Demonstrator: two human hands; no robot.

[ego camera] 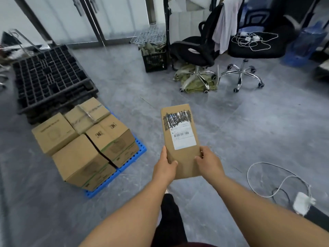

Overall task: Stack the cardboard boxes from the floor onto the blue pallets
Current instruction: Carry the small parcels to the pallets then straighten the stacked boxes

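Both hands, left (pixel 164 166) and right (pixel 208 164), grip a flat box (pixel 179 138) by its near end, fingers curled round its edges, held above bare floor. Pallet (pixel 140 151) lies to the left, apparently full; seat it flat on top, edges squared

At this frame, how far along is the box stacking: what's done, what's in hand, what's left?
Done: several brown cardboard boxes already sit packed together on the blue plastic pallet. In hand: the left hand and right hand grip the near end of a flat brown cardboard parcel with a white shipping label, held above the grey floor. Left: setting this parcel on the stack. No other loose boxes show on the floor.
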